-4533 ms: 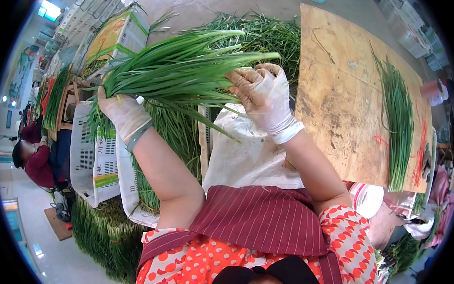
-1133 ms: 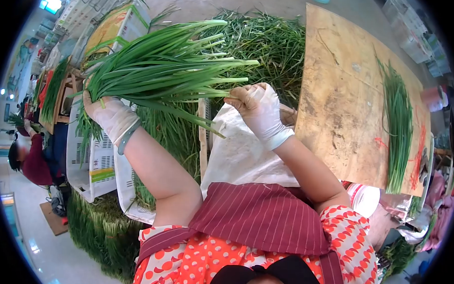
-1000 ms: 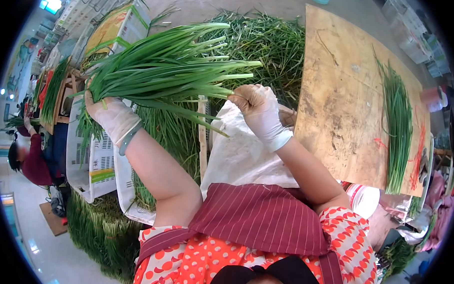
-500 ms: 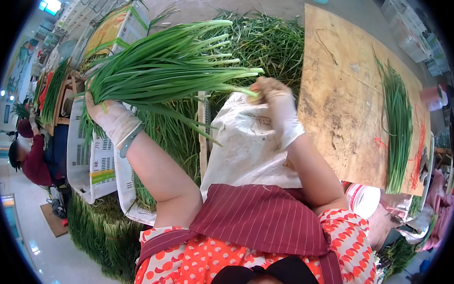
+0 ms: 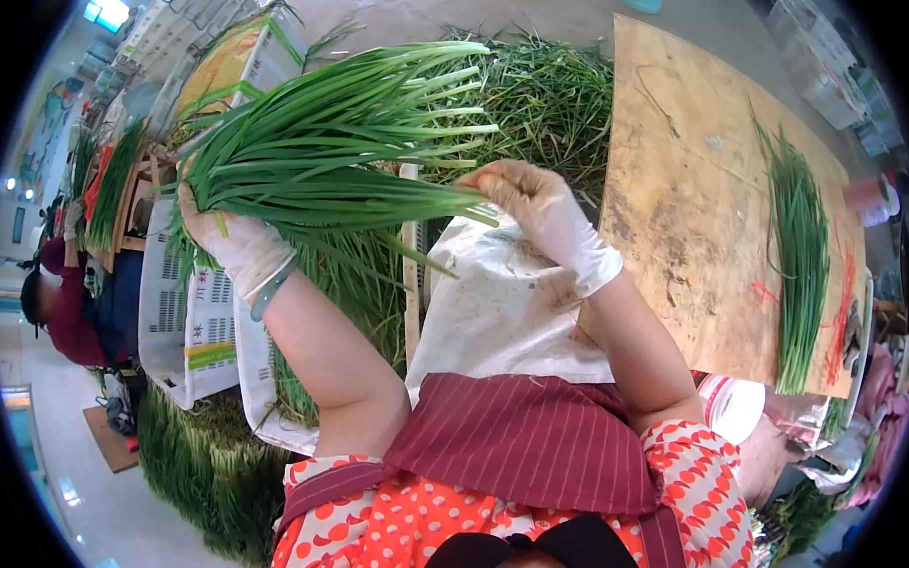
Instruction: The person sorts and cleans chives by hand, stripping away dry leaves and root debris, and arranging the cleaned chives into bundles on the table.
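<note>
A large bunch of long green leafy stalks point(image 5: 319, 138) lies across my left hand point(image 5: 235, 240), gloved, with its fingers wrapped round the leafy end. The pale stalk ends fan out to the right. My right hand point(image 5: 532, 203), also gloved, pinches at the lower stalk ends; its fingertips are pressed together there. A white cloth point(image 5: 496, 313) spreads below my hands. Under the bunch, a white crate point(image 5: 252, 371) holds more green stalks point(image 5: 360, 287).
On the right, a wooden board point(image 5: 687, 206) carries another green bunch point(image 5: 799, 262) and red ties point(image 5: 844, 310). Loose greens point(image 5: 548, 100) are heaped beyond my hands. A co-worker point(image 5: 70, 307) is at far left, near stacked bundles point(image 5: 211, 473). A white bucket point(image 5: 731, 407) stands lower right.
My right hand has moved slightly left and come back to the lower stalk ends, fingers pinched. The bunch has shifted a little right, its stalk ends more fanned. The co-worker's arm has moved.
</note>
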A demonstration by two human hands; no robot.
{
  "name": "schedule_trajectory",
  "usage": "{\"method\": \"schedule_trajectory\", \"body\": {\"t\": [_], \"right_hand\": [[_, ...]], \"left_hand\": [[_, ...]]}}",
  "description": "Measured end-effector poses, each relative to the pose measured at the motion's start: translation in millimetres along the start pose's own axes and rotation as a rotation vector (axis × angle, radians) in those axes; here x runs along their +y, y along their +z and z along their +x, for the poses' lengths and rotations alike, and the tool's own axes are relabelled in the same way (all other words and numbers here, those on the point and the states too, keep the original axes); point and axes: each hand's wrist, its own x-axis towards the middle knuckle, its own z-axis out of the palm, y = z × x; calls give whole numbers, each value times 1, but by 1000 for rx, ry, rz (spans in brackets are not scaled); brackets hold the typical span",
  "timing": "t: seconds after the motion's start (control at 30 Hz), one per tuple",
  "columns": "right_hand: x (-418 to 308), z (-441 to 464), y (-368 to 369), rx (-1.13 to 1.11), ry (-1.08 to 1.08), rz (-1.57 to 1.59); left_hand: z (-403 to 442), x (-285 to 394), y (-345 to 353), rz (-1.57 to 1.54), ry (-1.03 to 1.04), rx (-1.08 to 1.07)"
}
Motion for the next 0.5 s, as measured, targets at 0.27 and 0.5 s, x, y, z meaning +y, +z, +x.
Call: {"method": "schedule_trajectory", "body": {"t": [0.27,0.5], "right_hand": [[-10,-10,-3,5,30,89],[-20,16,-48,321,192,-131]], "left_hand": [[-2,-1,4,52,95,-22],[5,13,-12,-100,-81,-244]]}}
